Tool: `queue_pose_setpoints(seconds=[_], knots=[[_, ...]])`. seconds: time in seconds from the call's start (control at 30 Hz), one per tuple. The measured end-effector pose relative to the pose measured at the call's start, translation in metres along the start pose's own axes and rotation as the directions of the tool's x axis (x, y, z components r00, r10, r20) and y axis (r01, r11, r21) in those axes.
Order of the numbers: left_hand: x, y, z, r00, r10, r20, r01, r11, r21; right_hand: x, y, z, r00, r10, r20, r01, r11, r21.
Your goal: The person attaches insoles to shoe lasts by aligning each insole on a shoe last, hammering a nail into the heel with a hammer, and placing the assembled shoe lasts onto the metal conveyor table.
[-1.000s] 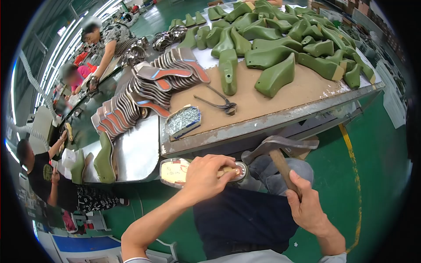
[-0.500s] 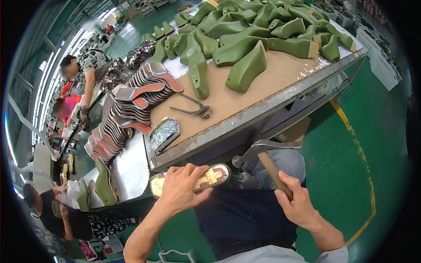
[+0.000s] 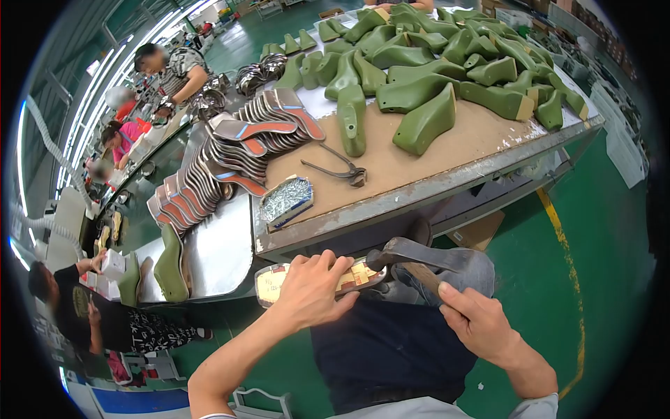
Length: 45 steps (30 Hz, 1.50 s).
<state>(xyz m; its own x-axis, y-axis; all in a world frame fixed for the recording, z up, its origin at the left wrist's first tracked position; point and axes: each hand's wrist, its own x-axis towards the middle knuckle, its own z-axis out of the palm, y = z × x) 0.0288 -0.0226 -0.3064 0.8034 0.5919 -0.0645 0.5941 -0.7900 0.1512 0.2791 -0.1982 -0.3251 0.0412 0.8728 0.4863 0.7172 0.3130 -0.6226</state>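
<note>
My left hand (image 3: pixel 310 288) is wrapped over a shoe last with an insole on its upturned bottom (image 3: pixel 271 285), pressing it over my lap beside the bench edge. Yellow and dark red patches show on the insole on both sides of my fingers. In my right hand (image 3: pixel 481 325) is the wooden handle of a hammer (image 3: pixel 422 255). Its dark metal head has the round striking face right at the insole's far end, overlapping it in this view. The long flat claw points right, over my knee.
Green shoe lasts (image 3: pixel 426 119) lie heaped on the bench (image 3: pixel 335 202). Nearer are pincers (image 3: pixel 342 167), a box of small nails (image 3: pixel 287 200) and stacked insoles (image 3: pixel 230 150). Two lasts stand on the metal surface (image 3: pixel 216 255). Several people work at the left, one in black (image 3: pixel 84 314).
The hammer head has swung left and down from beside the last onto the insole's far end. My left hand keeps its grip on the last. The whole view has shifted slightly.
</note>
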Motion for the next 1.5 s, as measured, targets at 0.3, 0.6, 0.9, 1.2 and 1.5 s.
queue_pose_setpoints(seconds=[0.3, 0.6, 0.9, 1.2, 1.5], knots=[[-0.003, -0.002, 0.004, 1.0, -0.002, -0.02, 0.002, 1.0, -0.014, 0.002, -0.011, 0.005, 0.997, 0.057, 0.042, -0.05, 0.987, -0.152], [-0.002, -0.002, 0.006, 0.999, -0.01, -0.03, 0.009, 1.0, -0.027, -0.01, -0.024, -0.038, 0.895, 0.363, -0.259, -0.184, 0.83, 0.526], [-0.004, -0.003, 0.009, 0.999, 0.002, -0.043, -0.004, 0.999, -0.046, -0.017, -0.009, 0.01, 0.956, 0.243, -0.164, -0.225, 0.967, 0.118], [0.005, -0.006, 0.01, 1.0, 0.027, 0.0, -0.027, 0.999, -0.041, 0.004, 0.011, 0.018, 0.982, 0.167, 0.09, -0.155, 0.98, -0.122], [-0.1, -0.065, -0.081, 0.748, -0.547, -0.376, 0.085, 0.641, -0.763, 0.111, 0.113, 0.047, 0.973, 0.215, 0.09, -0.165, 0.907, -0.388]])
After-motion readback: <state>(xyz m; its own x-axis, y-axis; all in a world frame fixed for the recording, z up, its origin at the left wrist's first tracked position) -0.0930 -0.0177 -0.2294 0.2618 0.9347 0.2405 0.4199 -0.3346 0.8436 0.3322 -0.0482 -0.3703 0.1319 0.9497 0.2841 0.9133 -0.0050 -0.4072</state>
